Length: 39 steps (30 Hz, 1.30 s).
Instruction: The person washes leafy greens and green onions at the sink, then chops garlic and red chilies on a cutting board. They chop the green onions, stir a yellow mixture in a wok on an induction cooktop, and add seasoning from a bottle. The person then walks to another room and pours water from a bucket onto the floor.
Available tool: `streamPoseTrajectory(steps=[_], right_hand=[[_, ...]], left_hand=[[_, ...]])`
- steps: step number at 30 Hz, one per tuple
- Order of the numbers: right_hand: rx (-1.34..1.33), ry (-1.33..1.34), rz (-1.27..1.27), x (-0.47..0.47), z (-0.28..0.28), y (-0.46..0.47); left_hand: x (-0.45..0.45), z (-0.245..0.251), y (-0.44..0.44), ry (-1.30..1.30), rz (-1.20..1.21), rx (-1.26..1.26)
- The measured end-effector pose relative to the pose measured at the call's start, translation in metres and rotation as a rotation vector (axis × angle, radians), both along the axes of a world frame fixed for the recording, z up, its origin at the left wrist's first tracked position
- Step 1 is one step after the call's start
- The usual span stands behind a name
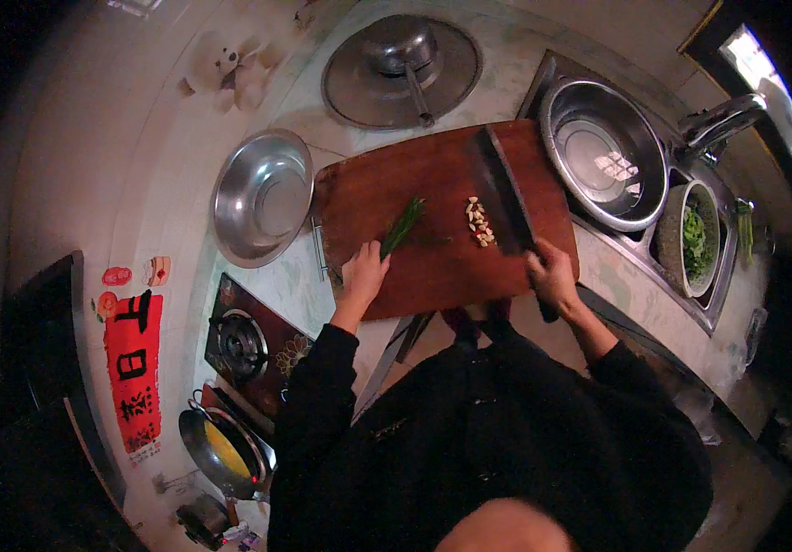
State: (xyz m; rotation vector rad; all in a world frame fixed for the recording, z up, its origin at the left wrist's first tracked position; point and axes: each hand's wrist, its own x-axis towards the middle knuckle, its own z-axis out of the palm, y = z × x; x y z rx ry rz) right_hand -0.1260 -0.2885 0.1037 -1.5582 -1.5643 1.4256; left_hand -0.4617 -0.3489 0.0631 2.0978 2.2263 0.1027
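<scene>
A brown wooden cutting board (382, 183) lies in front of me on the counter. On its left half, my left hand (364, 270) grips the near end of a bunch of thin green stalks (406, 224), perhaps scallions. My right hand (553, 274) is closed around the handle of a wide-bladed kitchen cleaver (506, 179). The blade points away from me over the right part of the board and looks blurred. Between the greens and the cleaver sits a small heap of pale chopped pieces (480, 222), likely garlic, with a bit of red among them.
A steel basin (265, 200) stands left of the board. Behind it, a long-handled metal ladle or pot (403, 52) rests on a round lid (348, 90). To the right, a large basin (603, 159) and a bowl of leafy greens (696, 241) occupy the sink. A wok (213, 455) sits near the gas burner (241, 345).
</scene>
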Motion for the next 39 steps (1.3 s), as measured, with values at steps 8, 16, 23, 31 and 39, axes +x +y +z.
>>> streamPoseTrajectory(steps=[8,16,23,31,39], right_hand=[[0.248,-0.202,0.490,-0.071,0.014,-0.037],[0.316,-0.519,0.594,-0.127,0.033,-0.066],[0.194,-0.655,0.610,-0.151,0.020,-0.058],[0.203,-0.523,0.512,-0.148,0.007,-0.055],[0.308,-0.426,0.053,-0.090,0.010,-0.061]], left_hand=[[-0.003,0.021,-0.012,-0.011,0.026,-0.029],[-0.024,-0.014,-0.027,0.062,-0.110,0.007],[-0.014,-0.033,-0.025,0.209,-0.185,0.035],[-0.037,-0.011,-0.030,-0.131,0.089,-0.003],[-0.025,0.001,0.105,-0.226,0.135,-0.066]])
